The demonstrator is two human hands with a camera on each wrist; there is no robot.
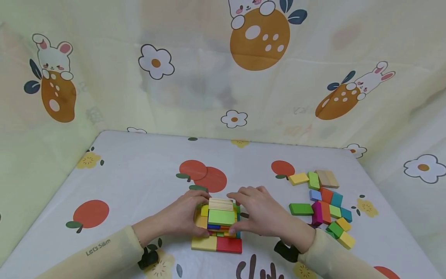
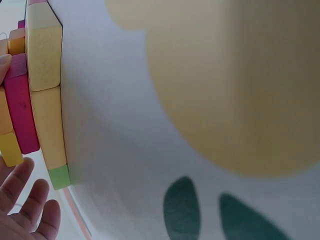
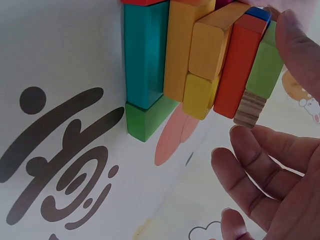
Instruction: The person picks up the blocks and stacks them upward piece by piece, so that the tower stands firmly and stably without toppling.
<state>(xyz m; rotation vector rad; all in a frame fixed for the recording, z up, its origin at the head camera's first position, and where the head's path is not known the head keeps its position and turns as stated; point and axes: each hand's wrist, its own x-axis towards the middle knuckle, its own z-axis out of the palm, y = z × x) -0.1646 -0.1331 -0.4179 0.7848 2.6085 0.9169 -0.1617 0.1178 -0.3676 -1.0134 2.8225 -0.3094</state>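
Note:
A layered stack of coloured wooden blocks stands between both hands, with a light green block (image 1: 221,217) and a ridged natural-wood block (image 1: 221,204) on top. My left hand (image 1: 188,215) grips the left side, thumb at the front and fingers at the back. On the right side my right hand (image 1: 259,213) spans the upper layers, thumb low at the front. In the right wrist view, its fingertips are right at the ridged block (image 3: 249,108). A magenta block (image 2: 22,107) shows in the left wrist view. A yellow block (image 1: 203,243) and a red block (image 1: 229,245) form the front base.
To the right lies a loose group of blocks, among them a long green block (image 1: 301,209), a magenta block (image 1: 317,214) and natural-wood blocks (image 1: 326,179). A fruit-patterned cloth (image 1: 139,166) covers the table; a printed curtain (image 1: 195,97) rises behind it.

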